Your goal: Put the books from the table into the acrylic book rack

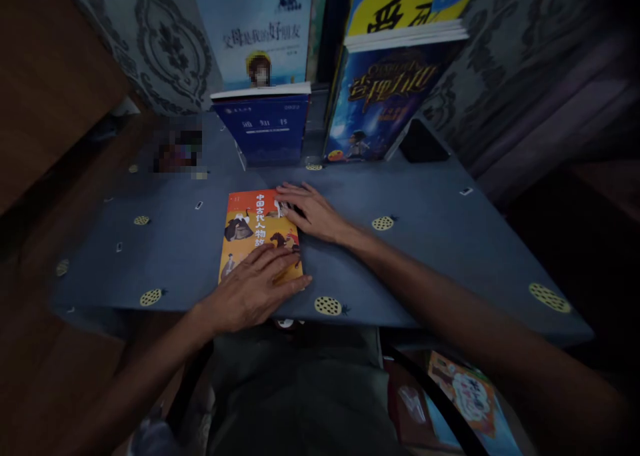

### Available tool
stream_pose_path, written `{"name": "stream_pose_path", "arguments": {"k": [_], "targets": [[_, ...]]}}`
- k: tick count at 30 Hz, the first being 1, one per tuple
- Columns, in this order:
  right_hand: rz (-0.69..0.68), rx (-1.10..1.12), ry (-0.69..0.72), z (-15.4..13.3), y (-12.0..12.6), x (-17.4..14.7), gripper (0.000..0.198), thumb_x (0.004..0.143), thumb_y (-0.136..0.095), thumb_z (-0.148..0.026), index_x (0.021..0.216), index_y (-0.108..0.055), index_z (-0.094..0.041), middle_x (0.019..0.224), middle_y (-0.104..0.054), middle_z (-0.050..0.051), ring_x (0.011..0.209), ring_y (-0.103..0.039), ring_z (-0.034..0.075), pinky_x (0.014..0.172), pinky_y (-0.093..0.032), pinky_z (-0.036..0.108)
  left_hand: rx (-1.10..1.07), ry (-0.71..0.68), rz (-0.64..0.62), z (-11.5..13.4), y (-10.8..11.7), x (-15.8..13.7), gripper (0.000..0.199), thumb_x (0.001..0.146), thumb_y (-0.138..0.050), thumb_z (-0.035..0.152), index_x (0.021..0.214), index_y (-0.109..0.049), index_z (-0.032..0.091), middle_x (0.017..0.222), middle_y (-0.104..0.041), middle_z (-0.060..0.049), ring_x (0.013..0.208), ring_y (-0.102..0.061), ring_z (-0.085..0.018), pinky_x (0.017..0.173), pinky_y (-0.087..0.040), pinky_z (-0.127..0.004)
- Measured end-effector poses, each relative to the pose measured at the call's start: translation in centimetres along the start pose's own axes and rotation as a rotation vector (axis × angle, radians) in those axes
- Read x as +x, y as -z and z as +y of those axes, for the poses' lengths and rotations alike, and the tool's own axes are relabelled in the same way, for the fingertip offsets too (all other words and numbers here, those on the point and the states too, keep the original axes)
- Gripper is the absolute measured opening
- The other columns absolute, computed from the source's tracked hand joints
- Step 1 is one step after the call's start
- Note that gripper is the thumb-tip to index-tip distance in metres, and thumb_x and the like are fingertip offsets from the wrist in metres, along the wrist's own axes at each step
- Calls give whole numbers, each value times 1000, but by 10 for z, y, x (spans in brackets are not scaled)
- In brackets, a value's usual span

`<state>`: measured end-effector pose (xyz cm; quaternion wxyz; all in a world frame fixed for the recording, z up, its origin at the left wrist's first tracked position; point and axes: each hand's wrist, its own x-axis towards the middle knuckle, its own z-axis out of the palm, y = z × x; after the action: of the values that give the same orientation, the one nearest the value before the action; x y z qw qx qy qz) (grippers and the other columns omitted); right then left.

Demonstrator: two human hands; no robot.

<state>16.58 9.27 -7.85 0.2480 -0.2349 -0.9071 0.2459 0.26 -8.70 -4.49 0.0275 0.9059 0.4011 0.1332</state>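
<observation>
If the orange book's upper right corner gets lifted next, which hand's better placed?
Right hand, I'd say: its fingers already lie over that corner of the orange book. Left hand lies across the lower cover, farther off.

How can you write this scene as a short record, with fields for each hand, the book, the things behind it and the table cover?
left hand: over lower part of orange book, fingers spread
right hand: fingers on the book's upper right corner
orange book: closed, lying flat
behind, left: blue booklet before light-blue book, standing
behind, right: dark blue book before yellow book, standing
far right: black flat object, identity unclear
table cover: blue-grey, pineapple prints
</observation>
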Motion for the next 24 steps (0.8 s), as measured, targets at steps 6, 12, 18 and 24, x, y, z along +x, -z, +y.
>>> {"name": "stream_pose_path", "arguments": {"k": [6, 12, 18, 24], "targets": [[-141, -25, 192, -43, -12, 3, 37, 99, -53, -30, 132, -65, -21, 146, -60, 13, 141, -51, 29, 122, -26, 59, -101, 290, 416, 6, -2, -19, 37, 100, -48, 20, 136, -56, 24, 121, -70, -10, 116, -65, -23, 105, -51, -42], [-295, -53, 315, -70, -36, 33, 39, 103, -48, -29, 138, -61, -18, 151, -56, 13, 145, -46, 25, 124, -27, 54, -90, 804, 522, -2, -17, -43, 41, 102, -41, 23, 142, -44, 20, 126, -64, -15, 117, -62, -26, 101, -51, -46], [-317, -109, 298, -48, -44, 70, 45, 103, -47, -37, 144, -55, -20, 157, -48, 11, 151, -36, 25, 125, -25, 53, 13, 824, 311, -4, -18, -47, 51, 100, -38, 19, 150, -35, 18, 140, -56, -19, 128, -54, -31, 106, -45, -54], [-298, -173, 111, -30, -30, 75, 54, 105, -43, -40, 152, -45, -16, 161, -40, 16, 152, -33, 29, 125, -24, 56, 29, 796, 303, -8, -14, -51, 50, 103, -36, 29, 152, -33, 19, 138, -57, -17, 123, -56, -30, 104, -47, -51]]}}
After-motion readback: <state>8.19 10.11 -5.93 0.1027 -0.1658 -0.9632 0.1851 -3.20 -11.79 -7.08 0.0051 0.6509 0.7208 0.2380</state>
